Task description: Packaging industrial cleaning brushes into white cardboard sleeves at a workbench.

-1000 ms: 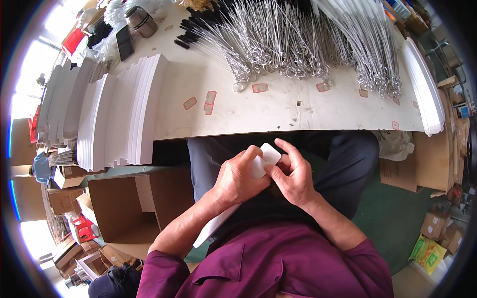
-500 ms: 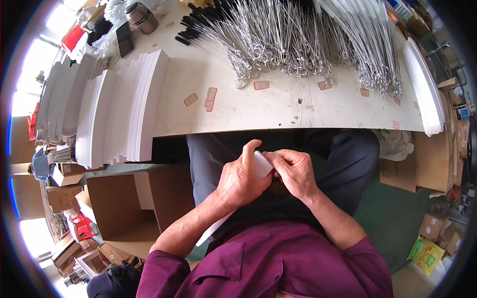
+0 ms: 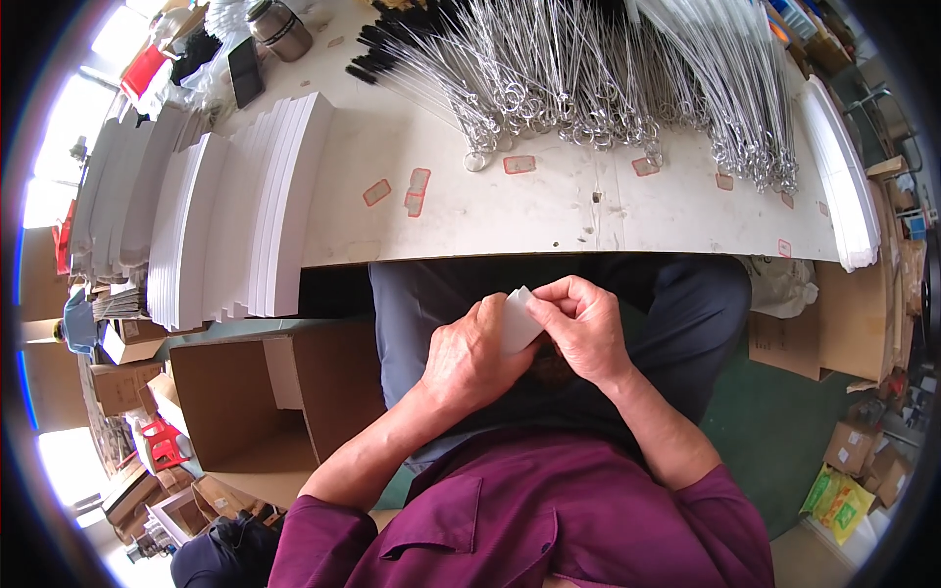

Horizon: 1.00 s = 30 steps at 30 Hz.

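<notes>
Over my lap, my left hand (image 3: 469,358) is wrapped round a narrow white paper box (image 3: 519,331), with the end pointing up and away from me. Small flaps stand up at that end. My right hand (image 3: 585,328) pinches the box's end edge between thumb and fingertips. The rest of the box is hidden behind my left hand and forearm. On the table beyond my hands lies a heap of wire-handled brushes (image 3: 578,88), their ring ends toward me and black bristles (image 3: 377,54) showing at the left.
Long white boxes (image 3: 250,211) stand in rows at the table's left, and more white strips (image 3: 845,186) lie along its right edge. An open carton (image 3: 240,402) sits low at my left. A metal flask (image 3: 279,31) and a dark phone (image 3: 245,73) are at the back left.
My left thumb has come down from its raised position onto the box. My right fingers have shifted slightly at the end, where the flaps now show more plainly.
</notes>
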Available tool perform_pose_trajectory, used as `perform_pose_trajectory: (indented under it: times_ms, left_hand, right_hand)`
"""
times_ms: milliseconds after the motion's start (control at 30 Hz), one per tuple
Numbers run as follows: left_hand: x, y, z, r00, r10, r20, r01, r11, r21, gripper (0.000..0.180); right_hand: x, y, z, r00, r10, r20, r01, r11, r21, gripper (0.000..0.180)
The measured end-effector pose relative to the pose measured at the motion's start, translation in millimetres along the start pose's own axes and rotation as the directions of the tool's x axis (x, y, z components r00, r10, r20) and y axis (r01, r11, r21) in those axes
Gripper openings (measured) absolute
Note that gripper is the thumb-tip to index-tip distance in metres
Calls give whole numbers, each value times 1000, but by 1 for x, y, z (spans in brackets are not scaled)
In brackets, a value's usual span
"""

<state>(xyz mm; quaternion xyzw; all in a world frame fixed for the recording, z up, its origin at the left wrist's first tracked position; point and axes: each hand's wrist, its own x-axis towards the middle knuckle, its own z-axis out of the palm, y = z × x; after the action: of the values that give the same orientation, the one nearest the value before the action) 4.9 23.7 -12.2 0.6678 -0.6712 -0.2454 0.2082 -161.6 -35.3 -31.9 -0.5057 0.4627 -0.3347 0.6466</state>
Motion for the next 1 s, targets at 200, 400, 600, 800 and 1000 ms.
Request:
perform_pose_trajectory:
  times_ms: [200,400,600,800,1000]
  left_hand:
    - [-2,-7,0,994,87,-60,-85,996,33,41]
    - [-2,-9,0,991,116,-66,-115,993,14,43]
    - [-3,-16,0,990,131,-54,-133,990,-41,50]
    - [-2,-15,-1,990,123,-64,-127,989,-71,51]
    - [1,-14,-8,1000,16,-11,-17,989,-145,56]
  right_hand:
    - [3,-1,-6,994,106,21,-108,989,102,17]
    - [4,-1,-9,993,112,41,-116,987,115,19]
    - [2,1,-7,997,74,26,-76,993,94,19]
    - [-3,12,0,960,-278,-41,267,947,-180,16]
    - [-11,15,9,913,-409,-13,393,886,-246,27]
